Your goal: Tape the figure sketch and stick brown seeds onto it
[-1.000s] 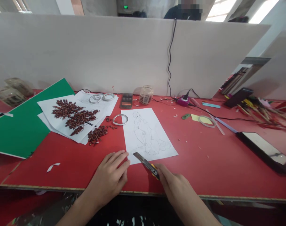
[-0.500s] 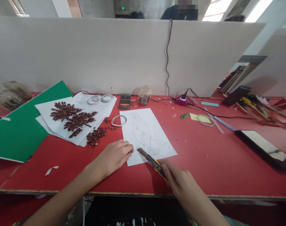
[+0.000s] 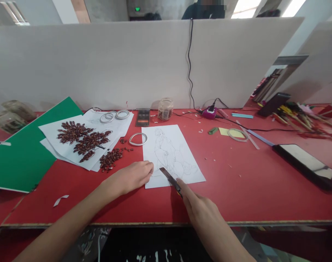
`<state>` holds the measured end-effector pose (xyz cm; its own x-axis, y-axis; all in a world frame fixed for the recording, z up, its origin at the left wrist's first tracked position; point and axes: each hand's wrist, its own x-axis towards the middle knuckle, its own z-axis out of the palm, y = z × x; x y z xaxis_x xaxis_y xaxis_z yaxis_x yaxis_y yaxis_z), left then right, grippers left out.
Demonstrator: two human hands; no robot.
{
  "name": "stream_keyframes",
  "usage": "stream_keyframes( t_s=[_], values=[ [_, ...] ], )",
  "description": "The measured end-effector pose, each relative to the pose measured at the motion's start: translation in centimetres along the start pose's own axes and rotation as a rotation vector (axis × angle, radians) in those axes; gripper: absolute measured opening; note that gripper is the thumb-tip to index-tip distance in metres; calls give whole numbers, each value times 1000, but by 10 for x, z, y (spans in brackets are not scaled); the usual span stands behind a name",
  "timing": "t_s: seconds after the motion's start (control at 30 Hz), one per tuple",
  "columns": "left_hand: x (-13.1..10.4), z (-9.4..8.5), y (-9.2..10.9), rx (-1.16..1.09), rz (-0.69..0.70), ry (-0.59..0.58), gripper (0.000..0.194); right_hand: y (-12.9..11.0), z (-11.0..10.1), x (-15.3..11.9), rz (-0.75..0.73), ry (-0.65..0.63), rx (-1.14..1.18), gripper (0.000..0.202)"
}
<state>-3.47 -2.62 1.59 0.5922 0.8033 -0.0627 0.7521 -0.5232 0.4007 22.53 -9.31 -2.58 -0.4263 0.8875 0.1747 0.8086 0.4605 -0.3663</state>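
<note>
My right hand [image 3: 200,203] is wrapped round a utility knife [image 3: 170,178] with its blade out, pointing up and left over the lower part of a white sheet [image 3: 182,145]. The sheet carries a faint pencil drawing of a figure. At the sheet's lower left edge lies my left hand [image 3: 134,176], fingers curled together and their tips hidden; whether something is pinched there I cannot make out. A pile of brown seeds [image 3: 110,159] sits beyond this hand, and a white ring of tape or strip [image 3: 138,139] lies near the sheet's upper left edge.
Papers bearing a seed-covered tree picture [image 3: 84,140] overlap a green board [image 3: 21,160] at left. A glass jar [image 3: 165,109] stands by the white partition [image 3: 114,65]. Cables run to a purple adapter [image 3: 209,113]. A dark-framed tablet-like device [image 3: 305,163] lies right; a person sits beyond.
The sheet has turned slightly clockwise on the table. My right hand and the utility knife have moved a little left and tilted, with the blade still over the sheet.
</note>
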Motion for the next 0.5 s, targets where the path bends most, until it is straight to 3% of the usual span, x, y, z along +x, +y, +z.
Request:
stream_keyframes(
  t_s=[0.2,0.5],
  values=[
    [2,4,-3,-57,-96,25,20,1,0,0,-31,5,-19,70],
    [4,3,10,-132,-285,106,20,3,4,-1,3,-38,2,72]
  ],
)
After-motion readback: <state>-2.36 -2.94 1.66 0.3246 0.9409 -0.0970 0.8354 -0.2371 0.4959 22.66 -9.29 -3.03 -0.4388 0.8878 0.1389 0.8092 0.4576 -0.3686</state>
